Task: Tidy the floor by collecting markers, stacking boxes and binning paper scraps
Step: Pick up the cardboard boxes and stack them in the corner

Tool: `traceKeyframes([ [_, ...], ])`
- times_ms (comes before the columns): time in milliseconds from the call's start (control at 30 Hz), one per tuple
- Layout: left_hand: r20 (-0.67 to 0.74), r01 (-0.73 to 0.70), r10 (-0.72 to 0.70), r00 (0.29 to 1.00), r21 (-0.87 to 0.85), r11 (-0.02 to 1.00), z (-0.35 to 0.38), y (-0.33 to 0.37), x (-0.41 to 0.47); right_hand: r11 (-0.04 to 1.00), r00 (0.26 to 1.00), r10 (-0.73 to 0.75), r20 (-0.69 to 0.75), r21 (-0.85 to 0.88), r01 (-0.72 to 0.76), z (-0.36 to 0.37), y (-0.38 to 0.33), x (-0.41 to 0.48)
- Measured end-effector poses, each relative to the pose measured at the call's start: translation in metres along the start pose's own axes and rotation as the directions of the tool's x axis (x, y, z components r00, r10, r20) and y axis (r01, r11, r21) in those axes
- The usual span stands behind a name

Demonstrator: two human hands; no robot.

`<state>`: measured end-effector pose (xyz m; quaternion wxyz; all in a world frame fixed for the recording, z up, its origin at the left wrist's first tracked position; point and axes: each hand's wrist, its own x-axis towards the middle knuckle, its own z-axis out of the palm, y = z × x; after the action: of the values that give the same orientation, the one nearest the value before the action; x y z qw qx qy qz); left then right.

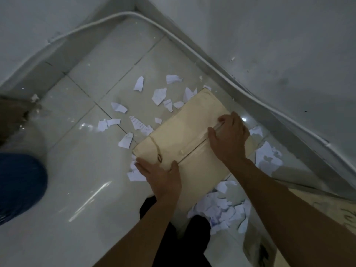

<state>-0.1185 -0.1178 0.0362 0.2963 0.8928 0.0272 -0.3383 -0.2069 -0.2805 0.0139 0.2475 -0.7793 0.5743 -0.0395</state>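
The left hand's (pixel 163 178) fingers (pixel 142 164) lie straight along the near left corner of the cardboard box (pixel 185 122), thumb on top. The right hand (pixel 229 139) rests on the box top, its fingers (pixel 224 119) bent across the taped seam (pressing or pinching, I cannot tell). The box is cream, flat and shut, with a brown scribble, and sits on the tiled floor (pixel 77 170). Torn paper scraps (pixel 159 95) lie on every side of the box.

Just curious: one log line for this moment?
box: both hands on it | left hand: near corner | right hand: top seam | paper scraps: scattered on floor
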Motion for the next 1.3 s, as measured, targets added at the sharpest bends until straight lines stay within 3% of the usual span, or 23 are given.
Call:
traceKeyframes([
  [67, 0.004, 0.077, -0.077, 0.997, -0.049, 0.996, 0.000, 0.003, -0.001, 1.000, 1.000, 0.006, -0.021, -0.018, -0.006, -0.004, -0.003, 0.002],
  [333, -0.084, 0.058, -0.063, 0.994, -0.065, 0.996, -0.052, 0.035, -0.010, 0.996, 0.997, -0.039, -0.071, -0.077, 0.034, -0.046, -0.040, 0.000],
  [667, -0.250, 0.055, -0.131, 0.959, -0.291, 0.955, -0.174, 0.119, 0.026, 0.981, 0.982, -0.189, -0.001, 0.033, 0.189, -0.100, -0.197, 0.053],
  [967, -0.286, -0.046, -0.069, 0.956, -0.376, 0.925, -0.198, 0.162, 0.188, 0.955, 0.955, -0.287, 0.073, 0.101, 0.279, -0.026, -0.297, 0.178],
  [1300, -0.310, -0.139, 0.056, 0.949, -0.250, 0.958, -0.161, 0.166, 0.308, 0.931, 0.951, -0.287, 0.117, 0.268, 0.248, 0.050, -0.292, 0.262],
])
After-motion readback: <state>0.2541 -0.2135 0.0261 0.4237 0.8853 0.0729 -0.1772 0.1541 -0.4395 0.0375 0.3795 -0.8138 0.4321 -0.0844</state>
